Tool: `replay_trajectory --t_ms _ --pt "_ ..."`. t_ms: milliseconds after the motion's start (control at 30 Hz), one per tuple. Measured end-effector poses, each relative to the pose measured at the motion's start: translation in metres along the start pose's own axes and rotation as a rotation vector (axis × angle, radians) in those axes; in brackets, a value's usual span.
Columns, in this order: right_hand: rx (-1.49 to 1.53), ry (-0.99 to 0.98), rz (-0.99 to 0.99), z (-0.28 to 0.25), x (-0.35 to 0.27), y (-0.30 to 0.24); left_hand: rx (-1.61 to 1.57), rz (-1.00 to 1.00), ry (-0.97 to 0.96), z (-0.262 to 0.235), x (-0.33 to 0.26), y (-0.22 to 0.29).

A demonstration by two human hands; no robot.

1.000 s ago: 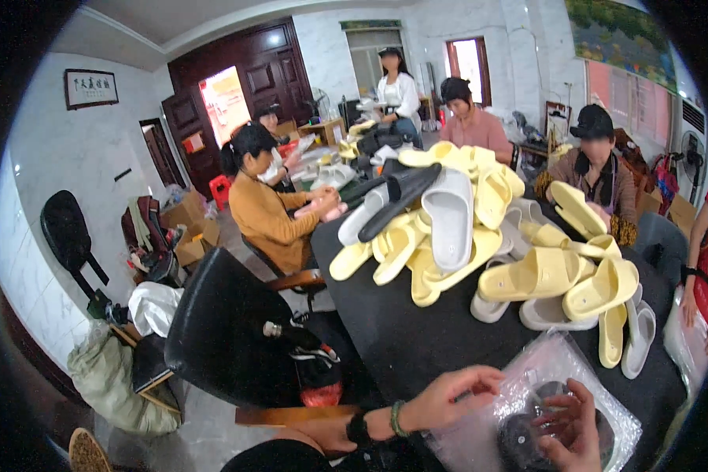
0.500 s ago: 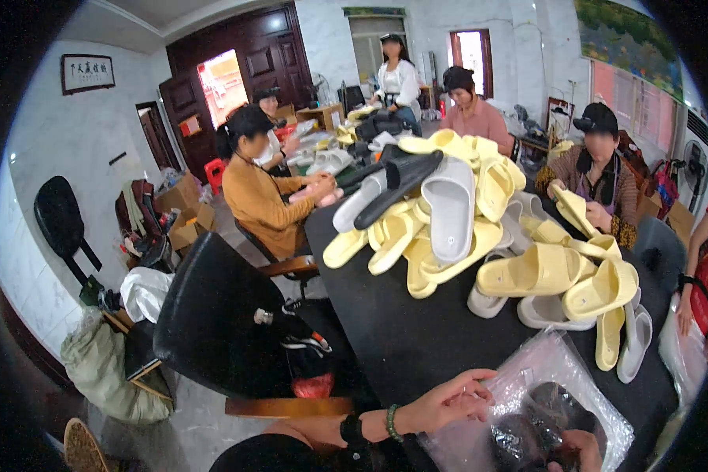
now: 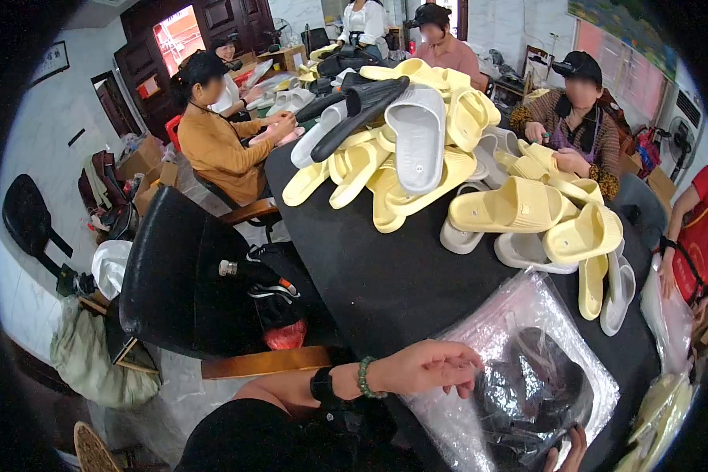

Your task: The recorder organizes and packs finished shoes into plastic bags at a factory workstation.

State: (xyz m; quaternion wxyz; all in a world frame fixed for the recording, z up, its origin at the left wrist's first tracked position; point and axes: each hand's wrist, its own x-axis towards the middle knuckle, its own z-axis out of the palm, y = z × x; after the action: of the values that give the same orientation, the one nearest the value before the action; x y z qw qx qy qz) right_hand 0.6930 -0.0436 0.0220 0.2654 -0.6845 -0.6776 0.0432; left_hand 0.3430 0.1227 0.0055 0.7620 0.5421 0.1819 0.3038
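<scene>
My left hand point(image 3: 433, 366), with a green bead bracelet and a black wristband, hovers at the left edge of a stack of clear plastic bags point(image 3: 499, 311). Its fingers are loosely bent and apart, and it holds nothing. A pair of black slippers point(image 3: 547, 377) in clear plastic lies on the stack. At the lower edge my right hand point(image 3: 573, 452) grips the near end of these slippers; only its thumb and some fingers show. Farther up the black table point(image 3: 370, 275), yellow slippers point(image 3: 511, 204), grey slippers point(image 3: 421, 141) and a black slipper point(image 3: 362, 110) are piled.
A black chair point(image 3: 185, 271) with a wooden armrest point(image 3: 267, 362) stands at my left, with shoes on its seat. Several people sit around the table, among them one in an orange top point(image 3: 220, 157). At right, a person in red point(image 3: 691, 236) is beside bagged yellow slippers point(image 3: 657, 421).
The view has tilted down and shifted right. My left hand has lifted slightly, its fingers curling a little. The bagged black slippers now lie flatter, and my right hand is nearer their lower edge.
</scene>
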Motion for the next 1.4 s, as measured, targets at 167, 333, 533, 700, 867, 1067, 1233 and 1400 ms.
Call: replay_trajectory --t_ms 167,333,533,700,867,1067,1233,1400 --pt "0.096 0.010 0.057 0.013 -0.001 0.003 0.229 -0.037 0.048 -0.003 -0.011 0.006" --pt "0.125 0.035 0.121 0.016 -0.009 0.010 0.175 -0.130 0.063 -0.010 -0.021 0.005" --pt "0.217 0.031 0.134 0.016 -0.007 0.010 0.036 -0.058 0.056 -0.011 -0.016 -0.001" --pt "0.245 0.055 0.140 0.017 -0.010 0.014 0.057 -0.065 0.069 -0.006 0.000 0.012" --pt "0.240 0.046 0.129 0.017 -0.010 0.012 -0.090 -0.101 0.048 -0.017 0.017 0.004" --pt "0.267 0.036 0.132 0.017 -0.012 0.018 -0.171 -0.108 0.020 -0.017 0.032 0.003" --pt "0.273 0.029 0.139 0.017 -0.010 0.017 -0.201 -0.095 0.044 -0.020 0.029 -0.009" --pt "0.244 0.022 0.125 0.017 -0.010 0.018 -0.124 -0.088 0.089 -0.024 0.021 -0.008"
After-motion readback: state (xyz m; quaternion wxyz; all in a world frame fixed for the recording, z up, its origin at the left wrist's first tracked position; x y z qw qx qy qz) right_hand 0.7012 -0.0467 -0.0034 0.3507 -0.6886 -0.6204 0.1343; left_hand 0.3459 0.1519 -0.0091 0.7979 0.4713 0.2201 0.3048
